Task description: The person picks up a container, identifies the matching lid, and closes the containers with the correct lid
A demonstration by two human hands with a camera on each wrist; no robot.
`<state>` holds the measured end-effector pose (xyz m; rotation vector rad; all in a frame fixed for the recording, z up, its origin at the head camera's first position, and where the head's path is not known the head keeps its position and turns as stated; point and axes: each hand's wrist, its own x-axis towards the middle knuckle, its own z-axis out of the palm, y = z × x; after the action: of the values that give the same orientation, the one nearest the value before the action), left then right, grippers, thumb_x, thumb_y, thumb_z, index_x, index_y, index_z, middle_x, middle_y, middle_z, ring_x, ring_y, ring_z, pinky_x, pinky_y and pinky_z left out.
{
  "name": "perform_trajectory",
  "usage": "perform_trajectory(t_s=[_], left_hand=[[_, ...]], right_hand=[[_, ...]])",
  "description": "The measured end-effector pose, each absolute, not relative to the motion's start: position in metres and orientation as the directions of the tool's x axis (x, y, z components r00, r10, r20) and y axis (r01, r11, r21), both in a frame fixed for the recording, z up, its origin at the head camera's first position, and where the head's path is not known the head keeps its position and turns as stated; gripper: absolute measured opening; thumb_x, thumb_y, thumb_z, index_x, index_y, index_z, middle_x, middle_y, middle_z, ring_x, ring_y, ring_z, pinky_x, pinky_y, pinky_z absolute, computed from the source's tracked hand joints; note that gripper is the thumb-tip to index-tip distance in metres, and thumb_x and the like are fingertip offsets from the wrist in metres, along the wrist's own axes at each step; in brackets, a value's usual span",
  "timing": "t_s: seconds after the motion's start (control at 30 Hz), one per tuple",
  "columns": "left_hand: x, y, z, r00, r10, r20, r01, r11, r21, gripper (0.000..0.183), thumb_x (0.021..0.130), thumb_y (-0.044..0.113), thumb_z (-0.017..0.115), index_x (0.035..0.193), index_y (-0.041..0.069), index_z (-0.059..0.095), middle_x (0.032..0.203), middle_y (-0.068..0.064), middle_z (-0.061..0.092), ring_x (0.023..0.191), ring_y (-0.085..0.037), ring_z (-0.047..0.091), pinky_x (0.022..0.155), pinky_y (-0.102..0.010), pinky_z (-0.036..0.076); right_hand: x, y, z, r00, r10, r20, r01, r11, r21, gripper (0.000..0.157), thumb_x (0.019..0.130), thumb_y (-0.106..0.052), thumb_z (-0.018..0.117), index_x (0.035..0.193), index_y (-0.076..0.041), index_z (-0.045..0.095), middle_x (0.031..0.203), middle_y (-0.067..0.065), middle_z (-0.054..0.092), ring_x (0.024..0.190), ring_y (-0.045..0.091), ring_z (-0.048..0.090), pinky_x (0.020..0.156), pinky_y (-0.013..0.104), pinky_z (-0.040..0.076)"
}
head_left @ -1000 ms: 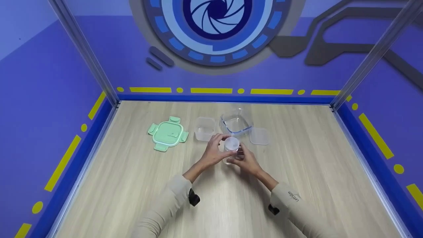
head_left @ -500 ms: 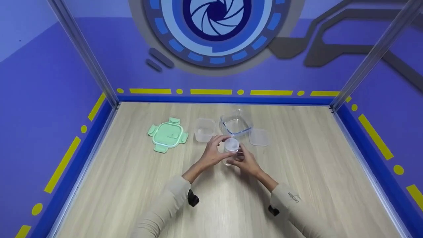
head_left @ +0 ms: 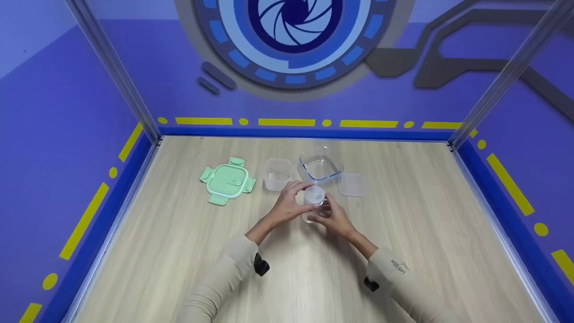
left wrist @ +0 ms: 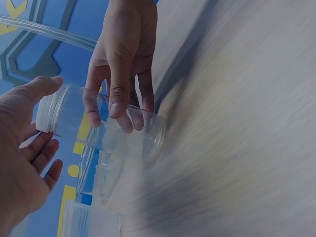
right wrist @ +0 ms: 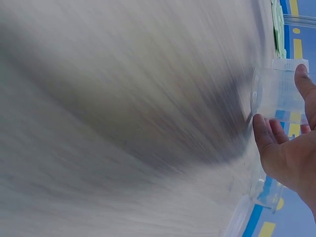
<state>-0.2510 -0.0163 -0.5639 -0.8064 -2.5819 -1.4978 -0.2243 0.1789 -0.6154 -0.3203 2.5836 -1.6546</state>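
A clear plastic jar [left wrist: 74, 116] with a translucent white screw lid [head_left: 314, 194] stands upright at the middle of the table. My left hand [head_left: 289, 205] holds the lid, its thumb on the near side and its fingers reaching round the far side. Lower down, the right hand [head_left: 334, 220] grips the jar's body between thumb and fingers. In the left wrist view the right fingers show through the clear wall, and the jar's base [left wrist: 154, 139] is close to the tabletop. The right wrist view shows the right thumb and fingers on either side of the body.
Behind the hands are a frosted square container [head_left: 277, 174] and a clear glass square container [head_left: 321, 167]. A frosted square lid [head_left: 352, 185] lies to their right. On the left lies a green lid with clip flaps [head_left: 228, 181]. Blue printed panels [head_left: 287, 110] enclose the table.
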Motion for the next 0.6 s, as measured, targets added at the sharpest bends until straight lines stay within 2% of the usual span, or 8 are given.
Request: perform_trajectory(t_s=[0.47, 0.6], left_hand=[[-0.2536, -0.0166, -0.5616, -0.851, 0.469, 0.238, 0.433, 0.367, 0.824, 0.064, 0.080, 0.015, 0.081, 0.140, 0.000, 0.060, 0.134, -0.016, 0.065, 0.124, -0.030, 0.054, 0.107, -0.043, 0.043], [-0.2539, -0.0163, -0.5631, -0.846, 0.480, 0.231, 0.433, 0.367, 0.823, 0.067, 0.081, 0.018, 0.083, 0.142, 0.003, 0.058, 0.137, -0.015, 0.064, 0.125, -0.029, 0.053, 0.107, -0.042, 0.042]], right_hand=[[-0.2236, 0.1792, -0.6145, -0.977, -0.203, 0.068, -0.151, 0.425, -0.892, 0.075, 0.085, -0.018, 0.084, 0.148, -0.005, 0.044, 0.124, 0.021, 0.067, 0.118, 0.040, 0.067, 0.102, 0.055, 0.053], [-0.2234, 0.1791, -0.6148, -0.976, -0.205, 0.075, -0.157, 0.418, -0.895, 0.074, 0.085, -0.016, 0.084, 0.147, -0.004, 0.045, 0.120, 0.021, 0.067, 0.116, 0.040, 0.068, 0.101, 0.054, 0.054]])
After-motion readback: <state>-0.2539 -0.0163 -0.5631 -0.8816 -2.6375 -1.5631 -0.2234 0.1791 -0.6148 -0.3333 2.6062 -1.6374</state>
